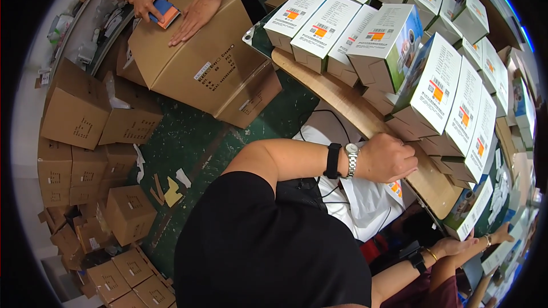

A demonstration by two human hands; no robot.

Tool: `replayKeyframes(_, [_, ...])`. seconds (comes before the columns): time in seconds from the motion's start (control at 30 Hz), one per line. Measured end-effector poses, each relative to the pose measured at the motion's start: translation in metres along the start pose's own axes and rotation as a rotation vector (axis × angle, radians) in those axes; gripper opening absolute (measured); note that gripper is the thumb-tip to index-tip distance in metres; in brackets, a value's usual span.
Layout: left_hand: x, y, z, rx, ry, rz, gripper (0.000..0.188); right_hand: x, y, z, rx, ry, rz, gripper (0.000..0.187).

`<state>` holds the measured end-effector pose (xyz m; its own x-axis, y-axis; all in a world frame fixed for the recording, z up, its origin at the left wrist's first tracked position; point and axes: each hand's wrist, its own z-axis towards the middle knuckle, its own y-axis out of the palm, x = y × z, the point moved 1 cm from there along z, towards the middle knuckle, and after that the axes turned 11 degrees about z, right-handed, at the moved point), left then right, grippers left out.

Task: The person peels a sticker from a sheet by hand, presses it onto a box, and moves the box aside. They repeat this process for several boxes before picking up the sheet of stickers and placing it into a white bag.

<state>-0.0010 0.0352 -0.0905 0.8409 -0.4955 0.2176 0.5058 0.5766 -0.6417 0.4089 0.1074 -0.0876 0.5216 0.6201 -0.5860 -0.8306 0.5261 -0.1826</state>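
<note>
My left hand [385,158], with a watch and black strap at its wrist, is closed in a fist just off the edge of the wooden board [365,111]. Whatever its fingers may pinch is hidden. Below it, a white sheet with orange labels [395,189] hangs over white cloth. My right hand [454,245], with a black strap and gold bracelet, grips the lower end of a white-and-green box [469,211] at the right. Several similar white boxes [436,88] with orange-printed labels stand in rows beyond the board.
Another person's hands [194,20] press on a large brown carton [188,57], one holding a blue-and-orange tool [165,12]. A different person's hand [502,234] reaches in at the lower right. Brown cartons [77,111] are stacked at left. Paper scraps [173,192] lie on the green floor.
</note>
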Motion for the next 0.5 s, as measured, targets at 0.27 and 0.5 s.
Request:
replayKeyframes(0.27, [0.001,-0.002,0.002,0.015,0.01,0.012,0.027,0.057,-0.038,-0.007,0.063,0.178,0.078,0.067])
replayKeyframes(0.5, [0.001,-0.002,0.0,0.019,0.011,0.031,0.027,0.054,-0.032,-0.031,0.115,0.335,0.149,0.068])
